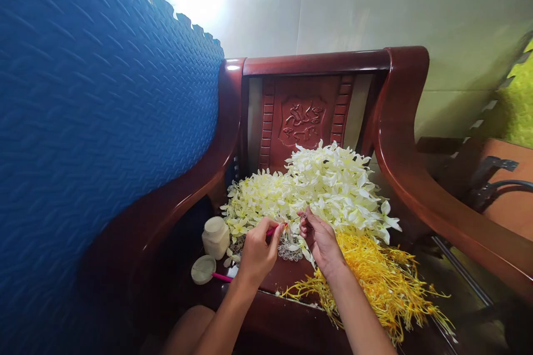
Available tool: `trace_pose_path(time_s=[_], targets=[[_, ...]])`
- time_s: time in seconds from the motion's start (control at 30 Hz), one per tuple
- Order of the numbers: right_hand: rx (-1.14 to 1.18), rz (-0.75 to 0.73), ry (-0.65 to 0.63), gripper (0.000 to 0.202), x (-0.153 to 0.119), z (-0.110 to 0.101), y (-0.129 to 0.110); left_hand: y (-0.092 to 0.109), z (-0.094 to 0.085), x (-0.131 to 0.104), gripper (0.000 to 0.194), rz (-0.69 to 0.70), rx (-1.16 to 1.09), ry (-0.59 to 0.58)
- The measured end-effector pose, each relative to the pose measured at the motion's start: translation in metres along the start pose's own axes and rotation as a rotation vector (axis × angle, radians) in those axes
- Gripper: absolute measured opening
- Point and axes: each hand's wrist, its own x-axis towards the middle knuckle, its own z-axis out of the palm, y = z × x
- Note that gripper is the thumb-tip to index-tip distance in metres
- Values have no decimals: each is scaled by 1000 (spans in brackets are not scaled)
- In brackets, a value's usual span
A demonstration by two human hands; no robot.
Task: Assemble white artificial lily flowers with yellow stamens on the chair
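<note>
Over the seat of a dark red wooden chair, my left hand is closed in a pinch on a thin pink tool. Just right of it my right hand has its fingers pressed together on something small that I cannot make out. Behind both hands rises a heap of white artificial flowers. Yellow stems lie in a loose bundle at the right, beside my right forearm. Small silvery rings lie on the seat between and below the hands.
A white jar and a round lid stand at the seat's left, with a second pink tool touching the lid. Curved armrests rise on both sides, and a blue mat stands at the left.
</note>
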Motion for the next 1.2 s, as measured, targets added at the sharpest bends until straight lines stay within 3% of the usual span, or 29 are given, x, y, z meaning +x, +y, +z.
trace_pose_path(time_s=[0.17,0.37,0.63,0.87,1.07,1.2], targets=[[-172,-38,-23,36,-4,4,4,-3,5,-2,20,-34,27,-29],[-356,-182,-60,36,-5,6,15,-9,13,-6,25,-75,148,-101],[-371,-153,-52,40,-15,13,15,-7,16,-9,23,-18,243,-47],[-413,-282,-68,32,-16,12,27,-10,21,-12,25,-11,343,25],[-388,-234,-79,30,-18,15,37,-12,24,-13,23,-12,354,85],[-438,-240,-115,32,-23,19,31,-12,19,-12,22,-31,299,74]])
